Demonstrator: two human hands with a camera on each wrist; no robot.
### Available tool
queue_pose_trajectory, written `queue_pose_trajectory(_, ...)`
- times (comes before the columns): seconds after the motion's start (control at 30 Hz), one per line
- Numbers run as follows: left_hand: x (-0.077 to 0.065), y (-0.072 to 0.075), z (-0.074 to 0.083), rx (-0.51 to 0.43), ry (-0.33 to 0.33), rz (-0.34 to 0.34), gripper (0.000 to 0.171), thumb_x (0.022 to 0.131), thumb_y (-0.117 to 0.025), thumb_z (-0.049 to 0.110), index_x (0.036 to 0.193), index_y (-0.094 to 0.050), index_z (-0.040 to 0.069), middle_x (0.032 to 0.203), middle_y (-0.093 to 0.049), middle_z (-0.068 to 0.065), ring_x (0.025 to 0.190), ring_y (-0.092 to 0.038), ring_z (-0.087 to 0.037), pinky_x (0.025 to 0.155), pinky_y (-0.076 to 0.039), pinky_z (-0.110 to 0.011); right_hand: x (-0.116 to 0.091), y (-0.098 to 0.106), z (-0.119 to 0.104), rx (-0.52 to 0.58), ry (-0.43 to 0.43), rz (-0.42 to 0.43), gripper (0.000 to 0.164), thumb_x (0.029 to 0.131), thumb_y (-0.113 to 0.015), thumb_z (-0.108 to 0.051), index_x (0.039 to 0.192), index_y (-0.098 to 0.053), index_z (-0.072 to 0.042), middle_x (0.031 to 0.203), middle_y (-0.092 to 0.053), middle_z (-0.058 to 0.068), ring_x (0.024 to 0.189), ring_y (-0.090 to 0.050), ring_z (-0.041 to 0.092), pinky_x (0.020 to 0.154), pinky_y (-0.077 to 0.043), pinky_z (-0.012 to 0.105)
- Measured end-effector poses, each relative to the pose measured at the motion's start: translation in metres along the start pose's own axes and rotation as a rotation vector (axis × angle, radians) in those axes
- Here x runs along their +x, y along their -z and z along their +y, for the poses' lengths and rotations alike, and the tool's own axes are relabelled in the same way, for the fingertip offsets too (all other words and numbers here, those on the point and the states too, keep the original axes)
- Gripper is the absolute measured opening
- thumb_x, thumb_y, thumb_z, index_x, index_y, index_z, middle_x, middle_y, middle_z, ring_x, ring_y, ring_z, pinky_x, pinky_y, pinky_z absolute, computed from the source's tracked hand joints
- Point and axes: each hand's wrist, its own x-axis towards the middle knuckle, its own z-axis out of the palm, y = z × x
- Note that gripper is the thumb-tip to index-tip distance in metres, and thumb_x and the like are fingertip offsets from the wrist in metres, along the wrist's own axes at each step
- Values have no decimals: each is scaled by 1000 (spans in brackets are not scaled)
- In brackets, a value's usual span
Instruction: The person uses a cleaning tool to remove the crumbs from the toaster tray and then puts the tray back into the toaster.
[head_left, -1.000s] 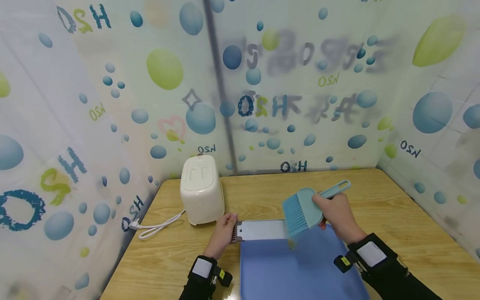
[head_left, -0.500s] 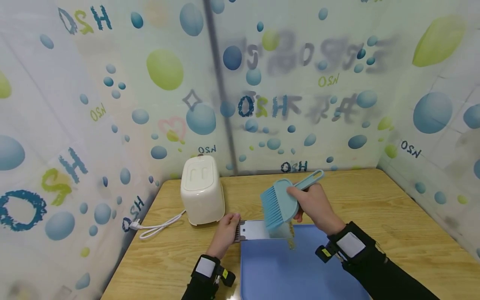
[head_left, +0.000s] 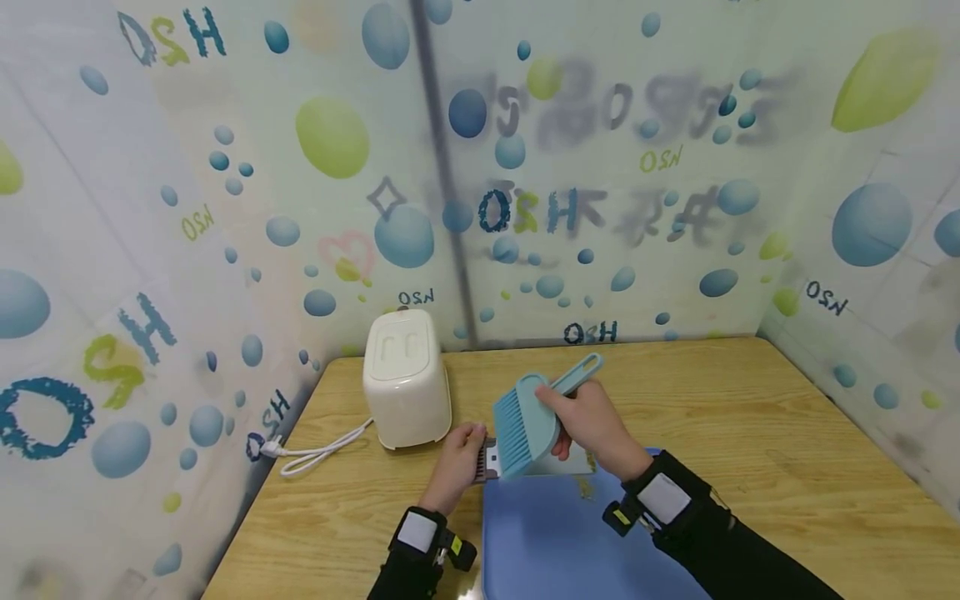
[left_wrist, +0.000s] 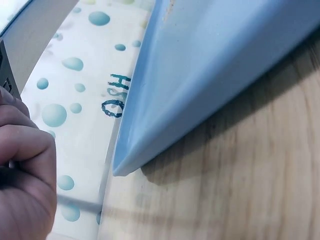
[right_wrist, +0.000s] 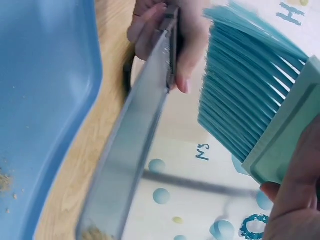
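My left hand (head_left: 457, 462) grips the dark ridged end of a flat, pale toaster crumb tray (right_wrist: 130, 135), thumb on one side and fingers on the other. The crumb tray is held over the far left part of a blue serving tray (head_left: 570, 533). My right hand (head_left: 600, 425) holds a light-blue hand brush (head_left: 525, 421) near its head. Its bristles (right_wrist: 245, 85) overlap the crumb tray's handle end in the head view; in the right wrist view they stand off to its side. Crumbs (right_wrist: 95, 234) sit at the crumb tray's far end, and more loose crumbs (right_wrist: 5, 182) lie on the blue tray.
A white toaster (head_left: 405, 379) stands at the back left of the wooden table (head_left: 750, 433). Its coiled white cord (head_left: 322, 457) and plug lie left of it. Patterned curtains (head_left: 547, 167) enclose the back and sides.
My right hand has carried the brush leftward along the crumb tray to its handle end. Crumbs now show at the tray's right end and below it. The left hand barely moved.
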Motion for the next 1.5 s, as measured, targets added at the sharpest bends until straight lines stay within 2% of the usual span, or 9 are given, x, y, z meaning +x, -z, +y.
queue_pose_trajectory(0.2,-1,-2,-1,-14,11,-5,37,111,-44,26,103,-58,-7,80,-55,-6,68,-54,-14,58,-47,-27,-3,-10,13,-20,-32,12,34,104,-60,-24,89,-73,4,57,-65,11,39,-59,21,41,-52,35)
queue_pose_trajectory(0.47,-3,-4,0,29,30,31,35,111,-43,23,104,-59,-7,82,-55,-4,67,-52,-13,58,-45,-26,-8,-13,25,-13,-70,29,33,103,-62,-26,97,-75,3,63,-69,11,42,-61,23,43,-54,40)
queue_pose_trajectory(0.73,-9,-6,16,55,10,41,32,110,-42,13,102,-58,-13,83,-54,-8,69,-49,-14,61,-42,-25,-10,-12,27,-8,-72,34,32,104,-61,-25,98,-74,4,64,-69,12,42,-62,23,43,-53,35)
queue_pose_trajectory(1.03,-4,-1,-1,48,14,35,34,111,-44,24,104,-59,-6,81,-52,-1,71,-53,-13,61,-45,-25,-11,-2,32,-32,-83,58,34,103,-62,-28,95,-75,3,60,-67,11,42,-62,23,43,-53,37)
queue_pose_trajectory(1.23,-3,2,-2,50,18,29,34,110,-45,26,102,-59,-4,81,-52,-2,72,-53,-14,62,-44,-26,-10,5,36,-39,-100,54,35,104,-60,-28,99,-74,4,61,-68,11,42,-61,22,42,-52,36)
queue_pose_trajectory(1.5,-2,1,-3,30,20,13,33,111,-45,24,98,-58,-3,75,-52,-1,66,-53,-12,57,-45,-23,-13,16,35,-39,-92,64,35,104,-60,-26,95,-73,5,59,-66,12,40,-59,22,41,-52,35)
